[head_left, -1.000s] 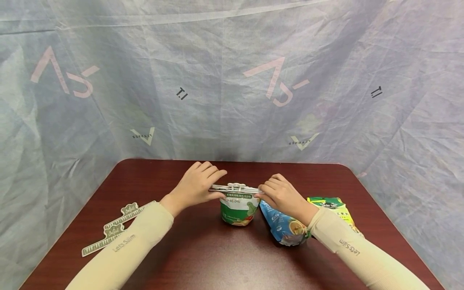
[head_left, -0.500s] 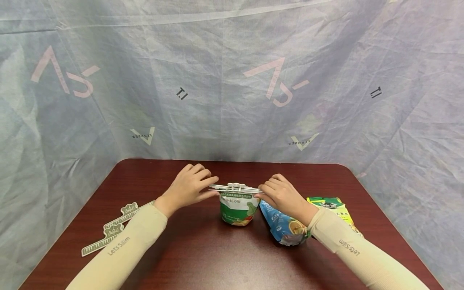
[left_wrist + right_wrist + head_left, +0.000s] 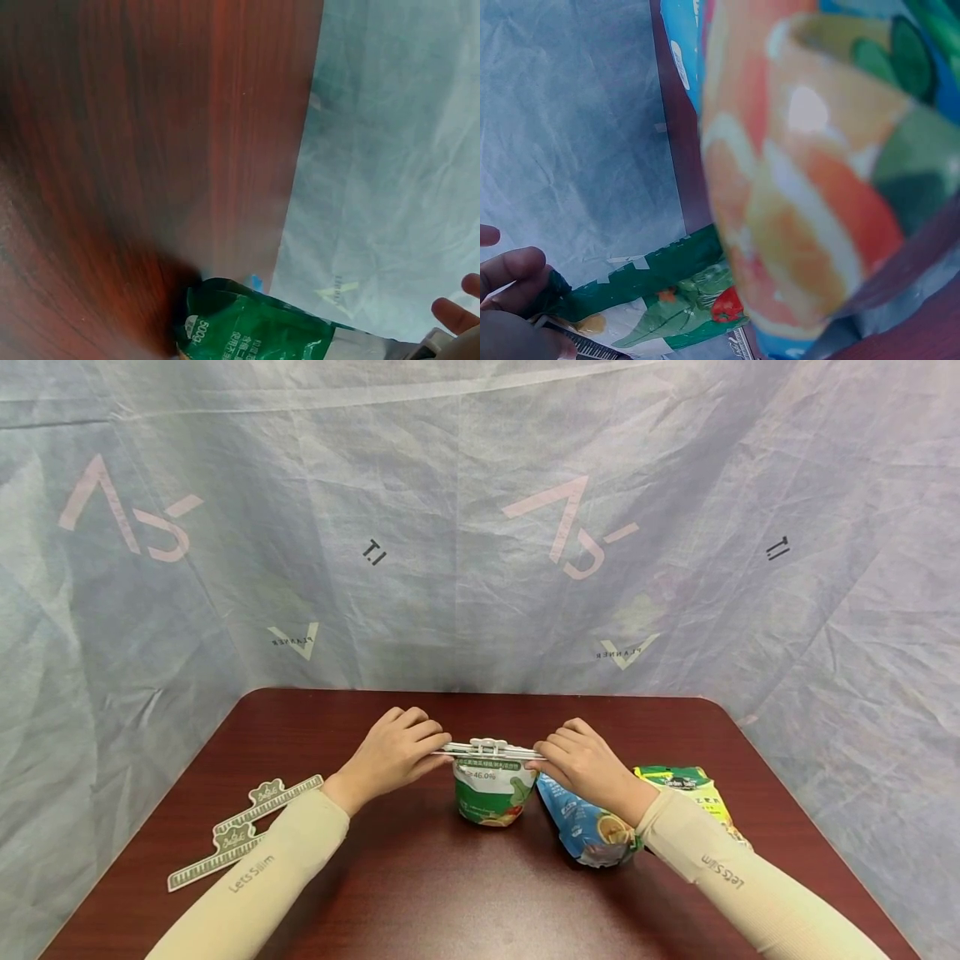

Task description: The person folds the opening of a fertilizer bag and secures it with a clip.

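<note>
A green-and-white food bag [image 3: 491,800] with vegetable pictures stands upright at the middle of the table. Across its folded top lies a white bag clip [image 3: 489,747]. My left hand [image 3: 393,750] pinches the clip's left end between thumb and fingers. At the other end, my right hand [image 3: 585,764] grips the clip likewise. The left wrist view has the bag's green side [image 3: 255,326] low in the frame, with only a few fingertips at the right edge. In the right wrist view the clip's ridged bar [image 3: 581,343] shows beside the right thumb.
A blue bag [image 3: 588,827] with orange pictures lies under the right wrist, close to the clipped bag. Farther right is a yellow-green bag [image 3: 693,793], partly behind the sleeve. Two more bag clips [image 3: 258,806] [image 3: 217,860] lie at the left, partly covered by the left sleeve.
My left hand has slid left along the clip toward its end, and its fingers have come down onto that end. The right hand, the clip and the bag stay almost still.
</note>
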Demonstrator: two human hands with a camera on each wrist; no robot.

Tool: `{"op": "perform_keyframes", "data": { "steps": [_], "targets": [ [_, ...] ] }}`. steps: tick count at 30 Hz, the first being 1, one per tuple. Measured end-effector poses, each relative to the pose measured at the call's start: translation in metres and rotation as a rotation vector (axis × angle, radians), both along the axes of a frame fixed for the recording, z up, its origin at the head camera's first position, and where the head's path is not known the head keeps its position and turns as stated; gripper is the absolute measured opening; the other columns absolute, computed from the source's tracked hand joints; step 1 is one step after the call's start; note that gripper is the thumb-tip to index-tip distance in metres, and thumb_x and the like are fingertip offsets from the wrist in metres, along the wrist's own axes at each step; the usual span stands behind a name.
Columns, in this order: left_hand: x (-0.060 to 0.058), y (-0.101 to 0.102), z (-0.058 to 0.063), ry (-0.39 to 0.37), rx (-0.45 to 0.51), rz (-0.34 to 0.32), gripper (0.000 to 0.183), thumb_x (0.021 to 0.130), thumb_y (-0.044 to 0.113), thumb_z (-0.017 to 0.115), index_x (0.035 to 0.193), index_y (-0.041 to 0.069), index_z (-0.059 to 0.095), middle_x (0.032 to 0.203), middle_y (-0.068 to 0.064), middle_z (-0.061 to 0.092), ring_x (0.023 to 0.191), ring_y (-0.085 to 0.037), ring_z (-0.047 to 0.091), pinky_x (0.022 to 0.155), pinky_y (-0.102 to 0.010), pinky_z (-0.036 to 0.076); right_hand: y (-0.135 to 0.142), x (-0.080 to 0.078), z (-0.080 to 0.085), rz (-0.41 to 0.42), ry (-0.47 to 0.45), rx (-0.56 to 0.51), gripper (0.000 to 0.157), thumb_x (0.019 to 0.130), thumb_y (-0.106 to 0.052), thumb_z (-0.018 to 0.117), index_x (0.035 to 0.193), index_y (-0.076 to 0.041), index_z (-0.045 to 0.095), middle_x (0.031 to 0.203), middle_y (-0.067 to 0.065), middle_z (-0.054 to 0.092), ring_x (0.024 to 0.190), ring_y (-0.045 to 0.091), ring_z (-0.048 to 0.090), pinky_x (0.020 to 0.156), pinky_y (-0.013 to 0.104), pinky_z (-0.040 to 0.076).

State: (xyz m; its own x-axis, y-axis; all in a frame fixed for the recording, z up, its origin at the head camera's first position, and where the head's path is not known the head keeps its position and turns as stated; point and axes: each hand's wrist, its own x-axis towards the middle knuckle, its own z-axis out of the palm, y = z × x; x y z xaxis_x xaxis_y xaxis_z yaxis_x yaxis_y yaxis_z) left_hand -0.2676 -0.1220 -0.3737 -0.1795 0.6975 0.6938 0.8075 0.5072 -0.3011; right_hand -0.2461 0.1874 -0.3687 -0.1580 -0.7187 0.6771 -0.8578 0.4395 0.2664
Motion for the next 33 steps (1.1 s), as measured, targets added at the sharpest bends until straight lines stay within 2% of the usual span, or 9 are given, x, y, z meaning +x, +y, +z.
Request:
{"op": "perform_keyframes", "data": {
  "steps": [11, 17, 33],
  "targets": [
    [0.004, 0.001, -0.006, -0.028, 0.067, -0.046, 0.02, 0.082, 0.028, 0.066, 0.094, 0.012, 0.067, 0.09, 0.004, 0.064, 0.083, -0.021, 0.054, 0.068, -0.034, 0.04, -0.001, 0.002, 0.0, 0.009, 0.006, -0.013, 0.019, 0.09, -0.027, 0.059, 0.087, -0.009, 0.064, 0.078, -0.001, 0.062, 0.07, 0.016, 0.057, 0.07, 0.037, 0.042],
    [0.009, 0.002, -0.008, -0.054, 0.073, -0.027, 0.02, 0.083, 0.028, 0.066, 0.094, 0.012, 0.066, 0.09, 0.005, 0.064, 0.084, -0.019, 0.054, 0.069, -0.032, 0.04, -0.002, 0.004, -0.001, 0.012, 0.008, -0.021, 0.021, 0.091, -0.028, 0.056, 0.087, -0.009, 0.064, 0.078, -0.001, 0.062, 0.07, 0.015, 0.056, 0.07, 0.036, 0.042],
    [0.015, 0.003, -0.013, -0.033, 0.066, -0.02, 0.018, 0.09, 0.025, 0.058, 0.091, 0.008, 0.062, 0.087, 0.001, 0.063, 0.085, -0.019, 0.055, 0.07, -0.034, 0.041, -0.005, 0.008, -0.003, 0.026, 0.012, -0.034, 0.022, 0.093, -0.026, 0.054, 0.089, -0.006, 0.063, 0.08, 0.0, 0.06, 0.07, 0.016, 0.057, 0.069, 0.035, 0.044]
  ]
}}
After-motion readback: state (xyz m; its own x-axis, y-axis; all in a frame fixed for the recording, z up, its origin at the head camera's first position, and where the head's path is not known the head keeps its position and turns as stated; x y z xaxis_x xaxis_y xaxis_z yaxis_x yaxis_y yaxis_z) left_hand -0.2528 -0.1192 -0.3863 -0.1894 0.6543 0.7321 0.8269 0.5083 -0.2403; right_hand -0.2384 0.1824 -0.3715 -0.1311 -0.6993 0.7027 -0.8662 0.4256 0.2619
